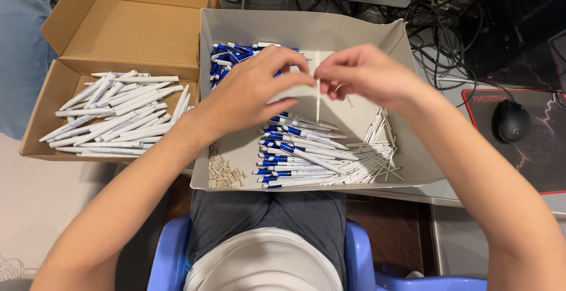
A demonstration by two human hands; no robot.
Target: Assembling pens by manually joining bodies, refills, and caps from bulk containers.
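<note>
While pinched by both hands (259,91), refill (318,99) upright, tip downward.

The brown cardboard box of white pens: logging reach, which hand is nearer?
Left. The left hand hovers just right of the brown cardboard box of white pens; the right hand is farther right.

Upper part of thin white refill (318,99) hidden between fingertips of left hand (253,91) and right hand (368,76). Blue pen parts (233,55) at grey box's (306,29) far-left corner partly covered by left hand. Mouse pad (530,149) cut off at right edge. Small beige pieces (224,173) too small to identify.
</note>
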